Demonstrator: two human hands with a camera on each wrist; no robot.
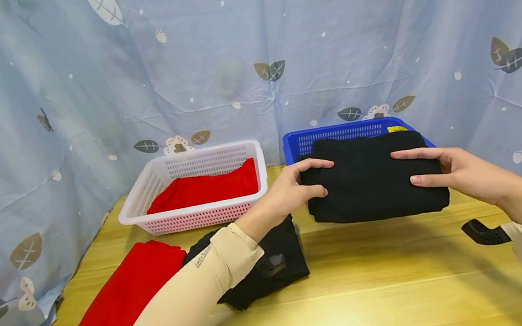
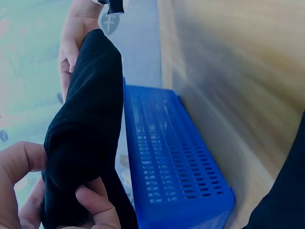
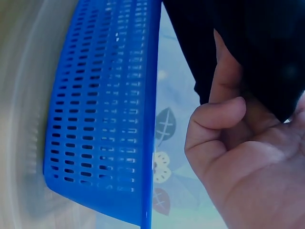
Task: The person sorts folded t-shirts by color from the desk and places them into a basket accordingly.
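Both ends of a soft, matte black folded cloth (image 1: 374, 187) are pinched, left hand (image 1: 298, 188) on one side, right hand (image 1: 459, 166) on the other. It's a chunky rectangle held up by the blue basket (image 1: 330, 131), slotted plastic, and blocks most of the inside, so can't tell what's in there. White basket (image 1: 189, 211) has red fabric (image 1: 200, 189) in it. Small gap between baskets, and the cloth's bottom edge hangs off the wood-grain table (image 1: 380, 300).

Black cloth (image 1: 373, 179) (held up off the table (image 1: 384, 289)) blocks the near side of the blue basket (image 1: 336, 135); below the cloth, there is room to pass.
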